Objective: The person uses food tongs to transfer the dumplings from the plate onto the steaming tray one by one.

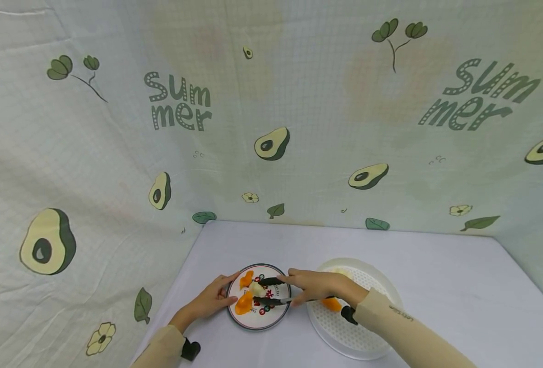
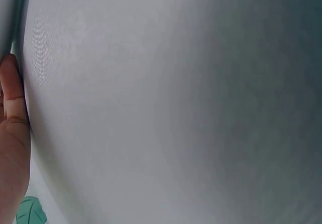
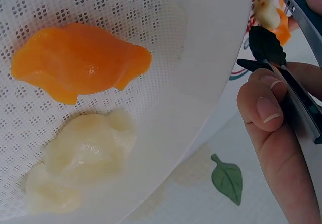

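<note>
At the plate's left rim, my left hand (image 1: 211,298) grips it, thumb over the edge. The plate (image 1: 278,320) is white with a dark rim and red print. Two orange dumplings (image 1: 244,303) and a whitish dumpling (image 1: 256,289) lie on its left half. My right hand (image 1: 315,284) holds tongs (image 1: 270,301) with black tips, reaching over the plate from the right. Their tips stand apart, one on each side of the whitish dumpling. In the left wrist view only part of the left hand (image 2: 12,133) shows, beside a blurred pale surface.
Under my right forearm stands a round white steamer tray (image 1: 368,335) with a perforated base. It holds an orange dumpling (image 3: 83,60) and a whitish, lumpy dumpling (image 3: 88,148). A pale cloth covers the table (image 1: 437,286), and a curtain printed with avocados (image 1: 273,144) hangs behind.
</note>
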Action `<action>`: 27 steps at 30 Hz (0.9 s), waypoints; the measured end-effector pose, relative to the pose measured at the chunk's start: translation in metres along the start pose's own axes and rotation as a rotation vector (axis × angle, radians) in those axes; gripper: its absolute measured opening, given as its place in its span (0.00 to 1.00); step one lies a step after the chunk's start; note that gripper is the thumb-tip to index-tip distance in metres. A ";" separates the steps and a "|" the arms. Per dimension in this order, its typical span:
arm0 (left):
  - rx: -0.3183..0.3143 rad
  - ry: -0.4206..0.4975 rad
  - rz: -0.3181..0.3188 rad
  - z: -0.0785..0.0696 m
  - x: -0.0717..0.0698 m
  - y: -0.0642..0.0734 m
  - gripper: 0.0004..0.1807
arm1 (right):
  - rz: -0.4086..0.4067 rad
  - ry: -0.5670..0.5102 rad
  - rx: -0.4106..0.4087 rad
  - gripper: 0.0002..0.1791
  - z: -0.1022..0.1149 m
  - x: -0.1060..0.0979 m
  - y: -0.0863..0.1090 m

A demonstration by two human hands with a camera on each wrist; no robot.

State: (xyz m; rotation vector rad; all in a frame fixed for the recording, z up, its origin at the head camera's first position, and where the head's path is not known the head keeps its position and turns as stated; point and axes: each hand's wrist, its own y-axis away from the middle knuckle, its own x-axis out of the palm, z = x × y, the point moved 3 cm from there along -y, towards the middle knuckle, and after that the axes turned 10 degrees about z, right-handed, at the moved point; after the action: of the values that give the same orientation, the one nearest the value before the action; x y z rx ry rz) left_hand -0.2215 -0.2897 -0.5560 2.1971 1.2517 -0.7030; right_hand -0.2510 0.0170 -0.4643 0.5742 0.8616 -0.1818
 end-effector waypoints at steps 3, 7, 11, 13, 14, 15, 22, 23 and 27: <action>0.001 -0.002 -0.001 0.000 0.000 0.000 0.38 | 0.000 -0.019 0.010 0.40 0.001 0.001 -0.001; -0.001 -0.007 -0.006 0.000 -0.001 -0.001 0.38 | -0.004 -0.034 0.020 0.39 0.002 0.002 0.000; -0.003 -0.012 -0.004 0.000 -0.001 -0.002 0.38 | -0.010 -0.035 0.020 0.39 0.002 0.003 0.000; 0.002 -0.008 -0.004 -0.001 -0.001 -0.002 0.38 | -0.014 -0.032 0.012 0.39 0.002 0.003 0.001; 0.007 -0.008 -0.004 -0.002 -0.001 -0.002 0.38 | -0.015 -0.030 0.007 0.38 0.002 0.003 0.001; 0.011 -0.010 -0.003 -0.003 -0.001 -0.002 0.38 | -0.017 -0.027 0.000 0.38 0.002 0.003 0.001; 0.024 -0.015 -0.006 -0.005 -0.002 0.000 0.38 | -0.019 -0.025 -0.010 0.38 0.001 0.003 0.006; 0.025 -0.012 -0.006 -0.005 -0.001 0.000 0.38 | -0.019 -0.026 -0.009 0.38 0.001 0.003 0.007; 0.031 -0.008 -0.009 -0.004 0.000 0.001 0.38 | -0.021 -0.028 -0.010 0.38 0.000 0.004 0.009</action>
State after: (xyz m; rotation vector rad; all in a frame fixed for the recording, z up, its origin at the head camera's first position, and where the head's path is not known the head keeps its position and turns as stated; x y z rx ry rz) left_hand -0.2202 -0.2878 -0.5527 2.2122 1.2558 -0.7384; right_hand -0.2454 0.0245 -0.4640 0.5528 0.8412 -0.2039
